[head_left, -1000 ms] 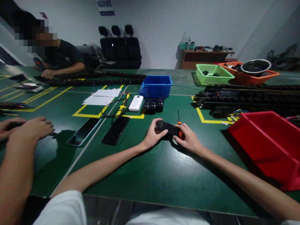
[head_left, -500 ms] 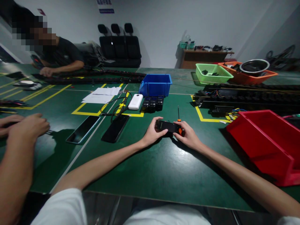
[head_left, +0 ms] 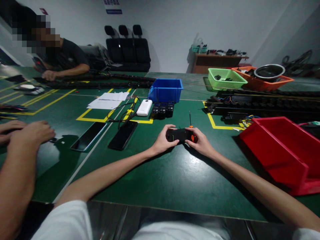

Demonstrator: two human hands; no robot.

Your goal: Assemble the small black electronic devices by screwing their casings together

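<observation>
A small black device is held level above the green table between both hands. My left hand grips its left end, thumb along the near edge. On the other end is my right hand, its thumb and fingers closed around the device. A screwdriver with a thin dark shaft and an orange handle lies just behind the right fingers, its handle partly hidden. Several black modules stand behind the hands, in front of a blue bin.
A black phone, a second phone and a white power bank lie left. A red bin stands right, near black rails. Another person's hands are at far left; someone sits across the table.
The black device has tilted slightly between my hands, so its upper face looks different. Both hands keep hold of it in nearly the same place.
</observation>
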